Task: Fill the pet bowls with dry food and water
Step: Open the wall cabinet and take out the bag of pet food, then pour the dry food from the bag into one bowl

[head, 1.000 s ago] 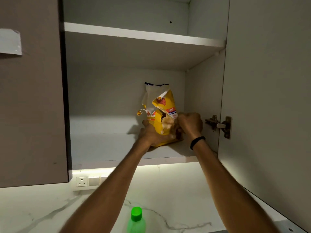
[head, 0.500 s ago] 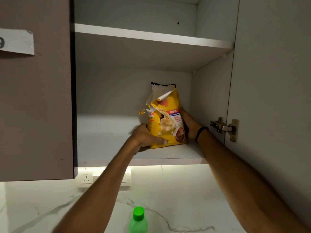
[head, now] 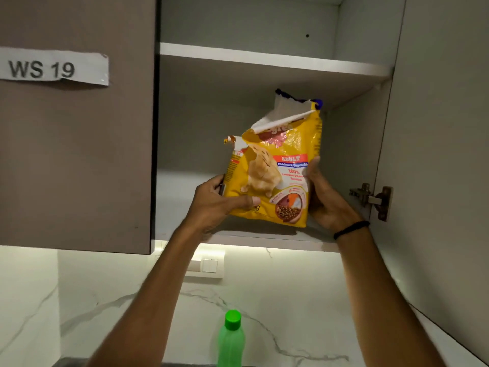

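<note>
A yellow bag of dry pet food [head: 280,170], its top torn open, is held upright just above the lower shelf [head: 264,243] of an open wall cabinet. My left hand [head: 214,205] grips the bag's lower left side, thumb across the front. My right hand [head: 322,197] holds its right edge; a black band circles that wrist. A green bottle with a green cap [head: 230,337] stands below on the counter. No pet bowls are in view.
The cabinet's right door [head: 436,154] stands open with a metal hinge [head: 370,198]. The closed left door [head: 74,154] bears a paper label. An upper shelf [head: 264,58] sits above the bag. Marble backsplash with wall switches [head: 209,266] lies under the cabinet.
Both hands have lifted the bag and drawn it forward off the shelf toward me. My right hand shifted from the front to the bag's right edge. The view moved closer.
</note>
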